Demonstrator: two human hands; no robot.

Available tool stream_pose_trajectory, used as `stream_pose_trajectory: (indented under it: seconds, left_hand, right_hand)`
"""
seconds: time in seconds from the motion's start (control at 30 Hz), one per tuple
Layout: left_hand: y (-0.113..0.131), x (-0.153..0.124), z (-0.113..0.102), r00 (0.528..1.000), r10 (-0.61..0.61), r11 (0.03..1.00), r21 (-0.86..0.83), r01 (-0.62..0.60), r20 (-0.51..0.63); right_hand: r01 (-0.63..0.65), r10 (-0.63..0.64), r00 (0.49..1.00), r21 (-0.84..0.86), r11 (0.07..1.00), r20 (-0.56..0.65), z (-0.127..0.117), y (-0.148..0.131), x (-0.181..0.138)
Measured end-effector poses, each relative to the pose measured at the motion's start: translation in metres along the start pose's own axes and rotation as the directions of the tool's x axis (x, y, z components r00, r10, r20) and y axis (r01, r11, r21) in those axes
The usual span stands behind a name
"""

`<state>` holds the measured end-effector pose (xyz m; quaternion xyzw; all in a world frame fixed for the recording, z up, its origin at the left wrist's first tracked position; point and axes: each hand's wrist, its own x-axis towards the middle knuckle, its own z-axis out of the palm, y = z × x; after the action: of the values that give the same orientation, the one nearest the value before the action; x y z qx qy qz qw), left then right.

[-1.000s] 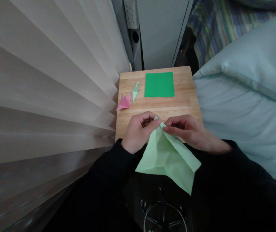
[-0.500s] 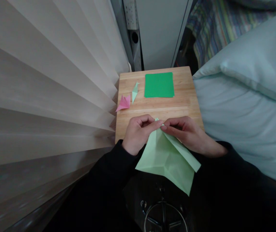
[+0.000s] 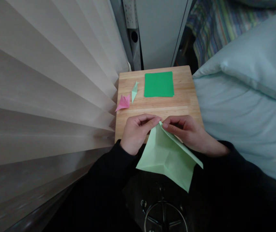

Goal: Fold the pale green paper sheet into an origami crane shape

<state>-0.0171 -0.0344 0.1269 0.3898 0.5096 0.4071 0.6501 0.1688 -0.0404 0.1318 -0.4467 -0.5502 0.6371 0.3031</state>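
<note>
A light green sheet of origami paper [image 3: 167, 158] with creases hangs past the near edge of the small wooden table. My left hand [image 3: 140, 130] pinches its top, narrow end between thumb and fingers. Close beside it, my right hand [image 3: 185, 130] grips the same end just to the right, along a folded-over right edge. The fingertips of both hands almost meet and partly cover the top of the paper. Its lower part spreads out loose, with a raised fold near the middle.
On the wooden table [image 3: 183, 104] lie a stack of dark green paper [image 3: 159, 84], a small pale green folded bird [image 3: 134, 92] and a pink folded piece [image 3: 123, 102]. A pleated curtain [image 3: 67, 80] borders the left, a pale bed cover [image 3: 237, 119] the right. A wheeled base [image 3: 163, 212] stands below.
My left fingertips have shifted slightly on the top end of the paper. The right flap has tilted more edge-on, and the lower corner has risen a little.
</note>
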Motion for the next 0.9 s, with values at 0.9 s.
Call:
stream_pose_trajectory:
  seconds: [0.9]
  left_hand:
    - [-0.014, -0.005, 0.010, 0.998, -0.048, 0.990, -0.132, 0.041, -0.045]
  right_hand:
    - [0.091, -0.097, 0.990, -0.065, 0.994, -0.105, 0.007, 0.004, -0.003]
